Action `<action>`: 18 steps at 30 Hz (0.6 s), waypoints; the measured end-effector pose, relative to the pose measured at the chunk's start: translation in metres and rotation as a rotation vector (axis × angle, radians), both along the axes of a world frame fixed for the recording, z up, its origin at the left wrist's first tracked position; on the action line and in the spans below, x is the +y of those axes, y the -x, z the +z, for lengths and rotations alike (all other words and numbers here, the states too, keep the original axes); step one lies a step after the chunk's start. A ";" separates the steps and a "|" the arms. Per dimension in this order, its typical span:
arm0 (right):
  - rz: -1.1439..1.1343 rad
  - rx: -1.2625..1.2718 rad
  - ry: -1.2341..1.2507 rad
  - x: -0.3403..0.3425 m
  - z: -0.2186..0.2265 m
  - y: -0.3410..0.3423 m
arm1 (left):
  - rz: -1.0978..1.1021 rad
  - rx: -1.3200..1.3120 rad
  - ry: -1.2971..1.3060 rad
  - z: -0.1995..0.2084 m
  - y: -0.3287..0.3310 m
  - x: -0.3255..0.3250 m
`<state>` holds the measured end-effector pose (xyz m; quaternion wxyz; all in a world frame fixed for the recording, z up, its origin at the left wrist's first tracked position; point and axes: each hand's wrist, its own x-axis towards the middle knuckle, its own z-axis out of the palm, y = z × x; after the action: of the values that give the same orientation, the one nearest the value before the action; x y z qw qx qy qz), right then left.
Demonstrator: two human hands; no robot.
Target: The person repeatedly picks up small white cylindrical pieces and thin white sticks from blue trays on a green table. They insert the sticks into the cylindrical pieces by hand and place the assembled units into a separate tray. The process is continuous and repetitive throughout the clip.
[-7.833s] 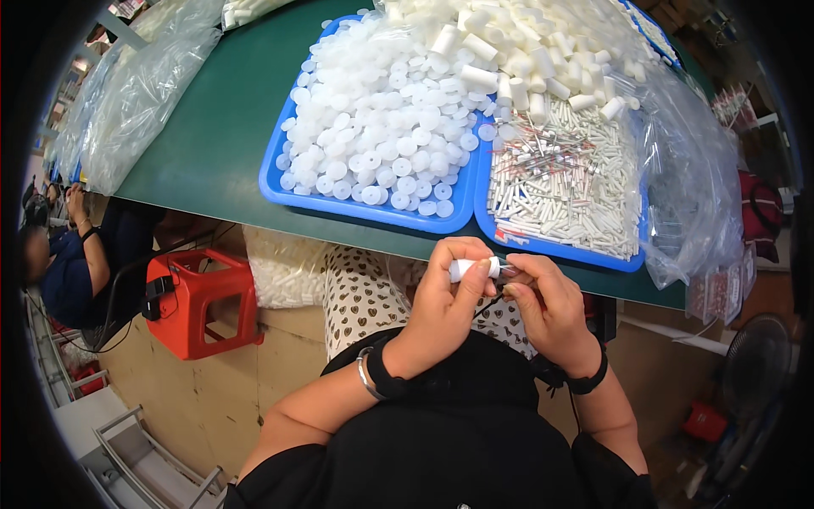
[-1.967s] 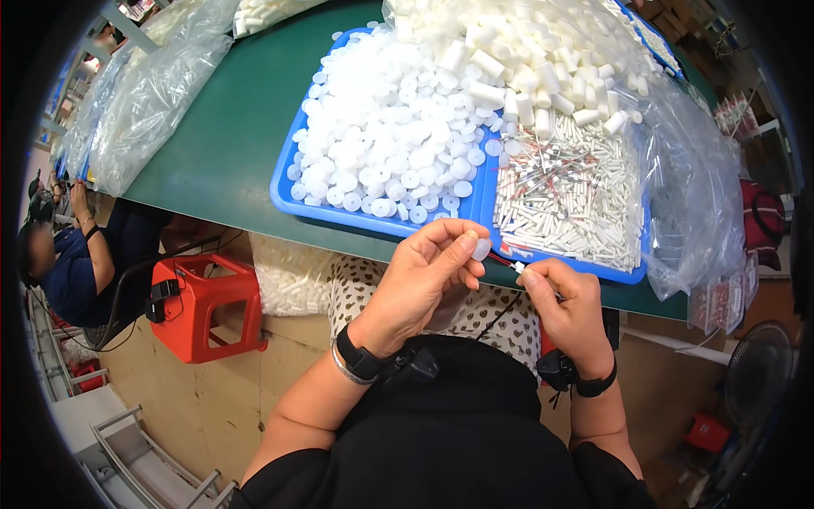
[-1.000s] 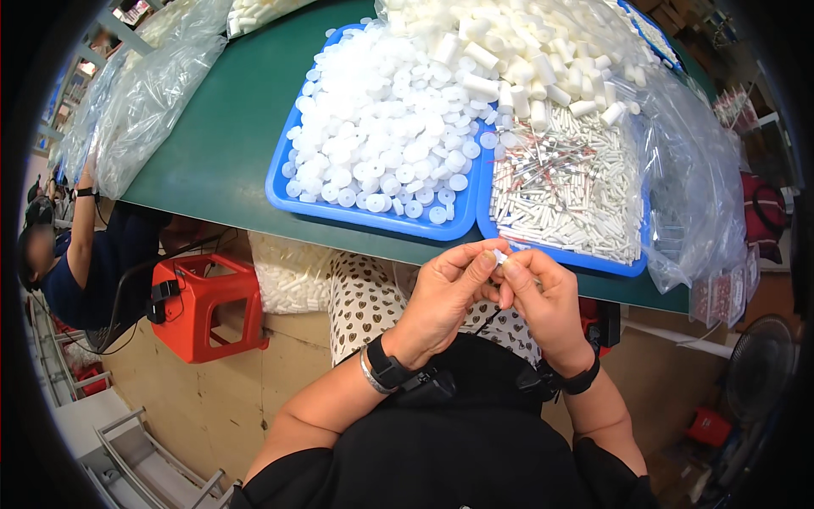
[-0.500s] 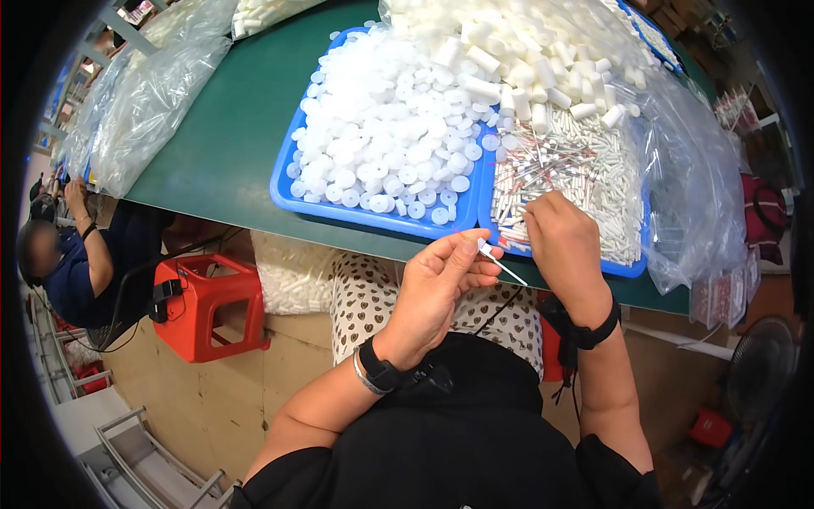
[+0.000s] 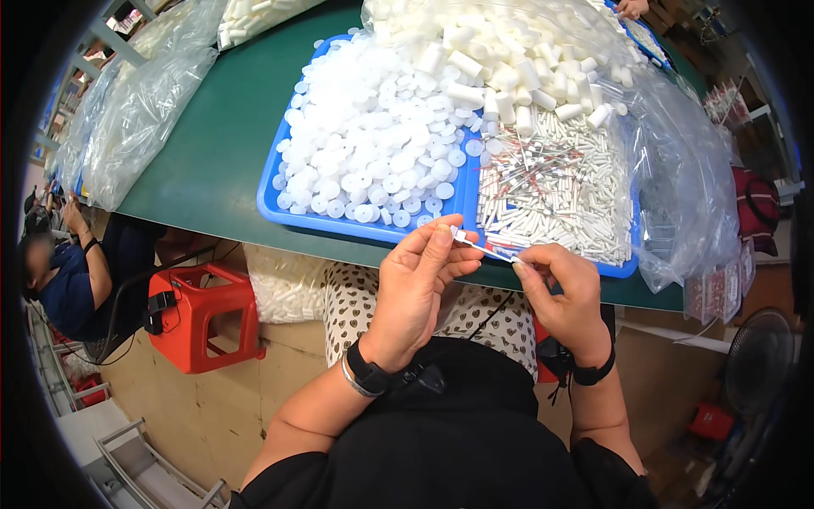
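Between the thumb and fingers of my left hand point(image 5: 414, 284) is a thin white stick point(image 5: 487, 250) with a small whitish piece at its upper left end. The thumb and forefinger of my right hand point(image 5: 566, 295) pinch the stick's other end; whether a separate small part sits between those fingertips is hidden. Just beyond my hands, a blue tray point(image 5: 292, 222) holds a heap of translucent white discs point(image 5: 373, 140). The blue tray beside it point(image 5: 623, 270) holds many short thin white tubes point(image 5: 585, 204) and a tangle of pieces with red parts point(image 5: 530, 161).
White foam cylinders point(image 5: 517, 72) on clear plastic spill against the trays' far side. Clear plastic bags point(image 5: 691, 187) lie at the right, others point(image 5: 161, 119) at the left of the green table point(image 5: 229, 153). A red stool point(image 5: 208, 318) and another person point(image 5: 72, 271) are at the left.
My right hand has come from the tube tray back toward my left hand and now pinches the free end of the stick. My left hand still holds it. The view has shifted slightly.
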<state>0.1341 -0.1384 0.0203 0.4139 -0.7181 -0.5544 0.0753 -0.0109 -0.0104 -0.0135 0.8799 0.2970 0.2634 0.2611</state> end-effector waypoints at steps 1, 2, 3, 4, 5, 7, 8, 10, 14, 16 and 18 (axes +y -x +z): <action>0.005 -0.027 -0.012 0.001 0.000 0.000 | 0.000 0.001 0.001 0.000 0.000 0.000; -0.001 -0.038 -0.014 0.001 0.000 0.000 | 0.001 0.002 0.002 -0.001 0.000 0.000; -0.005 -0.049 -0.016 0.001 -0.001 0.000 | 0.004 -0.004 0.007 -0.001 0.000 0.000; -0.011 -0.060 -0.018 0.001 -0.001 0.000 | 0.006 -0.009 0.012 -0.002 0.000 0.001; -0.007 -0.069 -0.017 0.002 -0.001 0.000 | 0.008 -0.015 0.017 -0.002 0.001 0.001; 0.002 -0.086 -0.016 0.002 0.000 0.001 | 0.011 -0.012 0.013 -0.003 0.001 0.001; 0.011 -0.100 -0.029 0.003 0.000 0.001 | 0.013 -0.010 0.012 -0.003 0.001 0.002; 0.029 -0.130 -0.055 0.005 0.000 0.000 | 0.002 -0.004 -0.013 -0.005 0.001 0.000; 0.039 0.009 -0.033 0.009 -0.005 0.003 | -0.084 -0.031 -0.040 -0.006 -0.001 -0.007; -0.031 0.433 0.166 0.007 0.002 0.013 | -0.155 -0.043 -0.137 -0.006 0.001 -0.011; 0.005 0.841 0.279 0.009 0.004 0.008 | -0.167 -0.067 -0.175 -0.004 0.000 -0.015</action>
<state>0.1264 -0.1297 0.0247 0.5024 -0.6726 -0.3242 0.4360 -0.0105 -0.0249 -0.0174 0.8776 0.3846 0.1845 0.2188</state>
